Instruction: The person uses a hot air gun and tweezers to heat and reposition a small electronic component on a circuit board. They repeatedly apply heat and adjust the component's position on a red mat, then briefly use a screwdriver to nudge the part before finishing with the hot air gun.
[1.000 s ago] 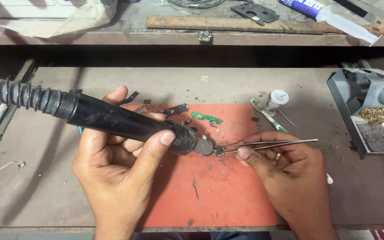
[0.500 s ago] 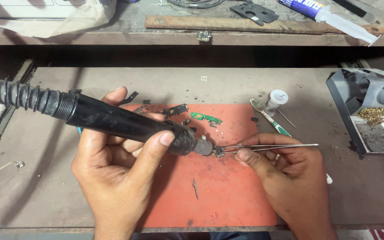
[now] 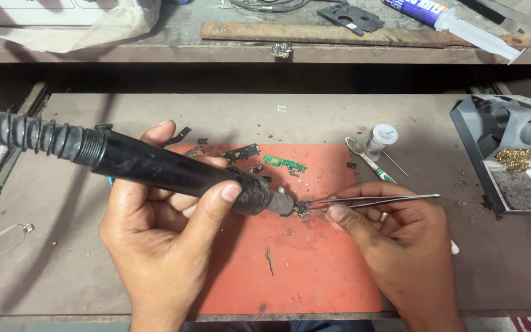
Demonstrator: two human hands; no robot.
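The left hand (image 3: 161, 240) has its grip wrapped tight around a fat black hot-air tool (image 3: 173, 172); the thumb lies along the side of the tool and the fingers curl under it; a ribbed black hose (image 3: 29, 132) runs off from the tool to the left; the metal tip of the tool (image 3: 282, 203) points right and down at a tiny dark part (image 3: 301, 210). The right hand (image 3: 401, 246) has its grip pinched on thin silver tweezers (image 3: 370, 200); the tweezer points touch the tiny part, just beside the tool tip; the part sits on a red mat (image 3: 314, 270) on the table (image 3: 62, 270). A small green board (image 3: 284, 163) and little black bits lie at the top of the mat; a small white bottle (image 3: 381, 140) stands near the mat's right top corner; a grey stand with a tray of gold wool (image 3: 514, 158) sits at the far right, well apart from the hands.
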